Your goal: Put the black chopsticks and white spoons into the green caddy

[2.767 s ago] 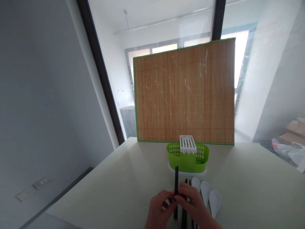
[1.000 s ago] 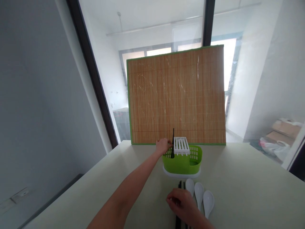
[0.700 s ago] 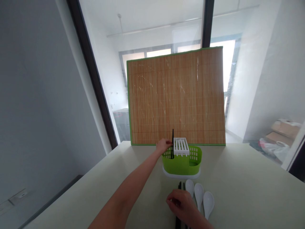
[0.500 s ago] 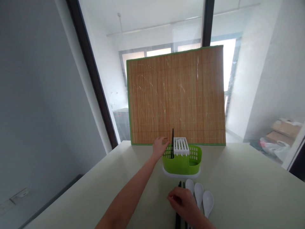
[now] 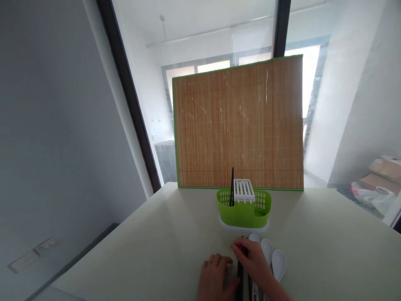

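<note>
A green basket on a white base stands on the table, with a white slatted rack on its middle and black chopsticks upright in its left part. In front lie more black chopsticks and several white spoons. My left hand is beside the lying chopsticks, thumb and fingers apart, holding nothing visible. My right hand is over the upper part of the lying chopsticks and spoons, its fingers closed in a pinch; what is between them is too small to make out.
A bamboo mat with green edging stands upright at the far side of the pale table. Behind it are glass panes with dark frames. Boxes and plastic bags lie beyond the table at the right.
My left hand has moved back from the basket's left side to the lying chopsticks. My right hand has shifted slightly up and right in the view, which has itself moved a little.
</note>
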Demonstrator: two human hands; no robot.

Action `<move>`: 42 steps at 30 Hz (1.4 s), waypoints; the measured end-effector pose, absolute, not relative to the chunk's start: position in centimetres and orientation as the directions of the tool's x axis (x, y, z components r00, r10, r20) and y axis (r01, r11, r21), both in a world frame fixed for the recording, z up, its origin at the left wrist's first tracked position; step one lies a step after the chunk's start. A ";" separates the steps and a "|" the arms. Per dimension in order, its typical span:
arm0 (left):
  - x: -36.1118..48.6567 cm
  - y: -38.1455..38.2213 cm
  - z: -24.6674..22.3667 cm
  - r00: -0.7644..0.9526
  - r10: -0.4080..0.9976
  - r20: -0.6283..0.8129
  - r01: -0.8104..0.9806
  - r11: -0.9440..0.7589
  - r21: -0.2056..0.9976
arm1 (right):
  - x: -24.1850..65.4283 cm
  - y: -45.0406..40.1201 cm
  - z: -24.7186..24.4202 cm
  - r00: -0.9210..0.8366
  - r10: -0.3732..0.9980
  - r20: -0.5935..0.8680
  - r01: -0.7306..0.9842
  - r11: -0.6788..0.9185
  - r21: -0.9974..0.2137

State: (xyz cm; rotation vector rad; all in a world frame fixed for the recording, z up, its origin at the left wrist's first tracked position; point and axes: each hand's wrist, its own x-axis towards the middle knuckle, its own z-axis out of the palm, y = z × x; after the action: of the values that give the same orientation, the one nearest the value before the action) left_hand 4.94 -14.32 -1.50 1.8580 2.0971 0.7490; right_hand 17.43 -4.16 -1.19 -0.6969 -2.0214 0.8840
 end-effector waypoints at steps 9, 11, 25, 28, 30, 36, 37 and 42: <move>5.1 -13.9 -1.7 -0.176 0.979 0.105 0.873 0.106 0.476 | 17.5 -4.0 -1.5 -0.552 0.709 0.439 0.204 0.625 -0.754; 4.5 -14.1 -1.5 -0.214 0.971 0.108 0.872 0.140 0.468 | 17.5 -4.1 -1.5 -0.557 0.705 0.439 0.206 0.629 -0.749; 4.7 -13.9 -0.3 -0.316 0.946 0.072 0.906 0.278 0.320 | 17.4 -4.4 -1.7 -0.608 0.667 0.431 0.249 0.676 -0.694; 5.0 -13.3 0.1 -0.358 0.934 0.020 0.910 0.344 0.231 | 17.4 -4.4 -1.7 -0.608 0.661 0.440 0.244 0.683 -0.688; 4.8 -12.9 0.2 -0.410 0.912 0.002 0.901 0.405 0.155 | 17.4 -4.5 -1.6 -0.607 0.658 0.446 0.249 0.690 -0.679; 3.8 -12.5 0.5 -0.422 0.906 0.036 0.904 0.418 0.086 | 17.3 -4.7 -1.4 -0.623 0.638 0.453 0.278 0.721 -0.634; 3.6 -12.5 0.6 -0.408 0.912 0.038 0.911 0.403 0.091 | 17.3 -4.7 -1.4 -0.624 0.636 0.455 0.280 0.725 -0.630; 2.4 -12.3 1.8 -0.378 0.925 0.046 0.921 0.370 0.119 | 17.3 -4.8 -1.3 -0.634 0.624 0.457 0.306 0.745 -0.592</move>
State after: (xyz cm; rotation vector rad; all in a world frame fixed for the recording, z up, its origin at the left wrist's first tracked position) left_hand 2.39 -12.34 1.83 1.7363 2.5771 0.1945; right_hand 17.27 -4.75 -1.31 -0.6951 -2.2761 0.6196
